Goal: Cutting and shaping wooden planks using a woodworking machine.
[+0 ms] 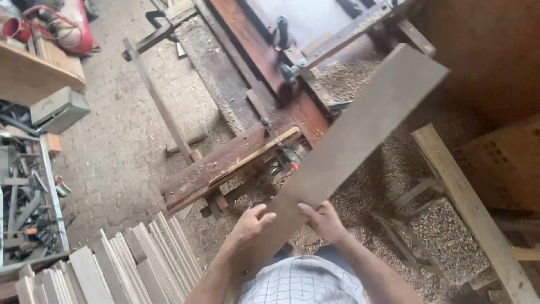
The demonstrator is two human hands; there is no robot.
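A woodworking workshop: sawdust-strewn floor [129, 152], stacked planks [140, 264], a clamped workbench [236, 157], and a tool tray [28, 208].

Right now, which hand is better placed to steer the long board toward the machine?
Probably the right hand: it lies on top of the board, on the upper face, while the left hand grips its left edge.

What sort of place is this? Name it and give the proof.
Likely a woodworking shop: wood shavings cover the floor, pale cut wooden slats are stacked, and both hands hold a long flat grey-brown board.
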